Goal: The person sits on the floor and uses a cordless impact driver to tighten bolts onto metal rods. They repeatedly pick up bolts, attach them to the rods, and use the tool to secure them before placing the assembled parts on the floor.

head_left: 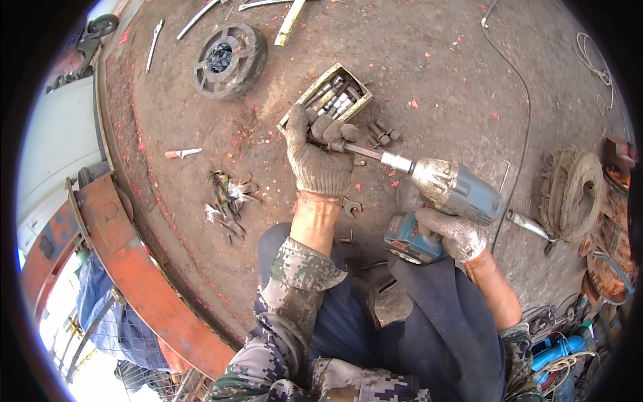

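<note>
A crouching worker in grey knit gloves held a cordless impact wrench point(455, 191) above a dusty concrete floor point(435, 74) flecked with red chips. The right hand point(459, 234) was wrapped around the tool's grip just above its battery, fingers pressed closed on the handle. The left hand point(320, 155) reached forward to the tip of the long extension bar point(368, 153) on the wrench's nose, its fingers curled and pinching the bar's far end, close beside an open socket box point(331, 97).

The wrench looked heavy and nose-weighted, a rigid block of metal and plastic, its casing scuffed and dust-coated. Judged from the picture, it was best carried at the moulded handle, with a second hand steadying the slim steel bar. The bar appeared stiff and smooth, likely slick with grime, so the knit gloves would have helped.

Loose sockets point(382, 132) lay on the floor just right of the box, a small spanner point(352, 208) near the worker's left wrist. A small wheel point(229, 60) lay farther off, and a worn tyre point(573, 191) sat to the right.
</note>
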A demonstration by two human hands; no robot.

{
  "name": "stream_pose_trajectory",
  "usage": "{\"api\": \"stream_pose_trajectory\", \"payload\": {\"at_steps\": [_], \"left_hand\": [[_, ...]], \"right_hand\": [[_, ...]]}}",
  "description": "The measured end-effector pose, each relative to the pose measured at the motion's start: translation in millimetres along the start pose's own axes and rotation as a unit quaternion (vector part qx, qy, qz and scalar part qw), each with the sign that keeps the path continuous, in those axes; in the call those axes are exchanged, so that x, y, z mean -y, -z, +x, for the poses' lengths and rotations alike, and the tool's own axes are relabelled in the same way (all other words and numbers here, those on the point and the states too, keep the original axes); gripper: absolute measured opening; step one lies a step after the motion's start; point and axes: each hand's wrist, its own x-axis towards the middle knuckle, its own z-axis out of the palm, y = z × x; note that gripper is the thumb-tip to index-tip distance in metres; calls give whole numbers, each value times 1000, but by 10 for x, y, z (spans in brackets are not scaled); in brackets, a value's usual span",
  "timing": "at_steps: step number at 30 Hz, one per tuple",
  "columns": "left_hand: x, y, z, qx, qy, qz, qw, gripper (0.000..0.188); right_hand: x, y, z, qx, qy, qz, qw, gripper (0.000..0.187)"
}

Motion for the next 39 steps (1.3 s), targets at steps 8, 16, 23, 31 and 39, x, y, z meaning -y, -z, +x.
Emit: {"api": "stream_pose_trajectory", "payload": {"at_steps": [8,16,23,31,39], "left_hand": [[-77,33,41,63,48,-80,994,41],[-27,-63,-2,17,-13,41,999,37],[-74,-5,51,-20,-36,120,992,34],[-52,-115,-1,6,-20,70,997,33],[8,-140,1,-38,-52,106,992,33]], "right_hand": [[86,28,-20,26,-59,-29,997,24],[-34,42,0,-4,-66,43,997,25],[3,62,36,5,-14,30,999,28],[-47,58,41,8,-18,35,999,24],[-68,79,40,38,-18,54,998,26]]}}
